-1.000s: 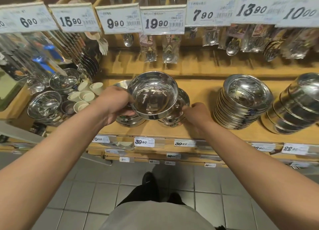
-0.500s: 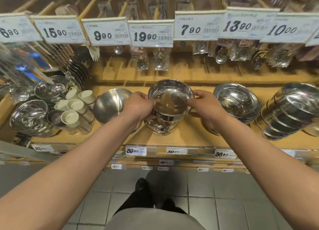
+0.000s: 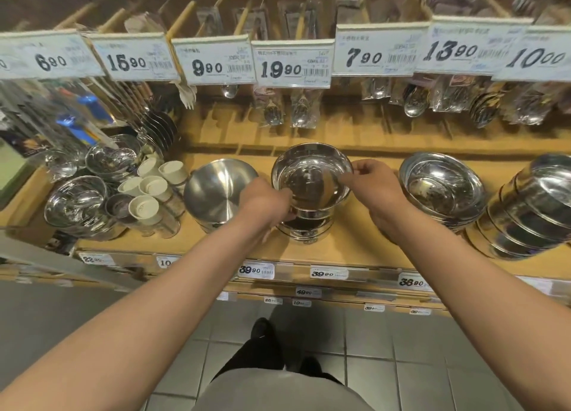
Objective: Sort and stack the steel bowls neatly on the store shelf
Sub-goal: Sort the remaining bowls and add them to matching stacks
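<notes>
A shiny steel bowl [image 3: 312, 179] sits on top of a short stack of like bowls [image 3: 306, 228] in the middle of the wooden shelf [image 3: 349, 244]. My left hand [image 3: 265, 203] grips its left rim, fingers curled round the edge. My right hand [image 3: 374, 185] pinches the right rim. To the left stands a matte steel bowl [image 3: 216, 191] on another one. A stack of wide shallow steel bowls [image 3: 441, 188] sits to the right, and a leaning stack of deep bowls [image 3: 531, 207] lies at the far right.
White cups [image 3: 151, 188] and more steel bowls [image 3: 77, 200] crowd the shelf's left end. Packaged spoons [image 3: 290, 111] hang behind on pegs under a row of price tags [image 3: 290, 63]. Price labels [image 3: 256, 270] line the shelf's front edge. Grey floor tiles lie below.
The bowl, first held up in my left hand alone, has come down onto the middle stack. My right hand came up from the shelf front to its right rim. The view shifted left.
</notes>
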A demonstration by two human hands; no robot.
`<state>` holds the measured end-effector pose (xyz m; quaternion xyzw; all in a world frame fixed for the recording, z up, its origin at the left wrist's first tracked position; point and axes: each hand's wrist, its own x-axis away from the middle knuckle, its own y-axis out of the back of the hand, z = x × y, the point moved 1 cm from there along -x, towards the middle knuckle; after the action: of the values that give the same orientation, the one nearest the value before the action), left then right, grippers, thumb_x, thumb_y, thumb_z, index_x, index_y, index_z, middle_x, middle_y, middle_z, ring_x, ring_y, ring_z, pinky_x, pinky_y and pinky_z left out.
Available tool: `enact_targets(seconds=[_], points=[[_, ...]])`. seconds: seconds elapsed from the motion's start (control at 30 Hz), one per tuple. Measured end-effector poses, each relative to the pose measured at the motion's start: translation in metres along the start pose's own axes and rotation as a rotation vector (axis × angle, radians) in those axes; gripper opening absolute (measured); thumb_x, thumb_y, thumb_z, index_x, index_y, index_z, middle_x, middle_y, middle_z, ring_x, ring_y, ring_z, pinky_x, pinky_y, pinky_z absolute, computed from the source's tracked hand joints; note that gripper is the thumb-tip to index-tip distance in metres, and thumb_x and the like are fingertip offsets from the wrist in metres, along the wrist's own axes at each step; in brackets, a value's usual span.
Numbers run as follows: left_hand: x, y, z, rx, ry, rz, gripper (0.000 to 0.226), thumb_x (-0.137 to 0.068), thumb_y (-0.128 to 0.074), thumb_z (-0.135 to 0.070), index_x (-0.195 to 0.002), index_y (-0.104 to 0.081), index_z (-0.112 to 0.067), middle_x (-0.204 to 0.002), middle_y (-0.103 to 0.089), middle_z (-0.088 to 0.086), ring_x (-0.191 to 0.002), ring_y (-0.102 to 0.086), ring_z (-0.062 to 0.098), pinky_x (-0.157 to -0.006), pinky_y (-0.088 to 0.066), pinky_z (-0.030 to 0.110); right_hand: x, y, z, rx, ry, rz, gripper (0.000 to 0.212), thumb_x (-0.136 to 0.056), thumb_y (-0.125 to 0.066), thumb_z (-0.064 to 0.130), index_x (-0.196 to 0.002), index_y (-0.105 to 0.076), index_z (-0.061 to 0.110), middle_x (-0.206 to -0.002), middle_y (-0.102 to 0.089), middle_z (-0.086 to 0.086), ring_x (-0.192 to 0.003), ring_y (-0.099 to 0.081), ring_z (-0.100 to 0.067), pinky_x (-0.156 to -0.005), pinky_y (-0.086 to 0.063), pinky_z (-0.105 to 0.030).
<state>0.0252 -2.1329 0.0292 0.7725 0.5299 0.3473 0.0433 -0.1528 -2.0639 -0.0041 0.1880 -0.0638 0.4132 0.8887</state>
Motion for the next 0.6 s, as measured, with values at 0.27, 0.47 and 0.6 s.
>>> enact_targets(seconds=[0.27, 0.47, 0.6], points=[[0.001, -0.015, 0.026, -0.026, 0.064, -0.068, 0.030, -0.095, -0.057, -0.014, -0.117, -0.062, 0.006, -0.114, -0.070, 0.023, -0.102, -0.070, 0.041, -0.093, -0.058, 0.048, -0.002, -0.011, -0.019, -0.022, 0.023, 0.073, 0.016, -0.082, -0.077, 0.014, -0.084, -0.075, 0.030, -0.083, -0.076, 0.012, -0.078, -0.067, -0.001, -0.071, -0.050, -0.019], [0.008, -0.020, 0.032, -0.060, 0.032, -0.151, 0.034, -0.098, -0.055, -0.017, -0.128, -0.053, -0.001, -0.124, -0.065, 0.019, -0.111, -0.065, 0.039, -0.098, -0.054, 0.048, 0.002, -0.021, -0.030, -0.076, -0.060, 0.152, 0.016, -0.084, -0.076, 0.022, -0.097, -0.076, 0.030, -0.082, -0.076, 0.013, -0.081, -0.069, -0.012, -0.071, -0.054, -0.030], [0.011, -0.024, 0.031, -0.058, 0.037, -0.145, 0.040, -0.098, -0.055, -0.020, -0.134, -0.045, -0.005, -0.126, -0.063, 0.018, -0.112, -0.064, 0.037, -0.098, -0.053, 0.044, 0.004, -0.020, -0.035, -0.043, -0.058, 0.130, 0.028, -0.087, -0.074, 0.025, -0.114, -0.072, 0.025, -0.093, -0.079, 0.001, -0.091, -0.075, -0.021, -0.075, -0.061, -0.036]])
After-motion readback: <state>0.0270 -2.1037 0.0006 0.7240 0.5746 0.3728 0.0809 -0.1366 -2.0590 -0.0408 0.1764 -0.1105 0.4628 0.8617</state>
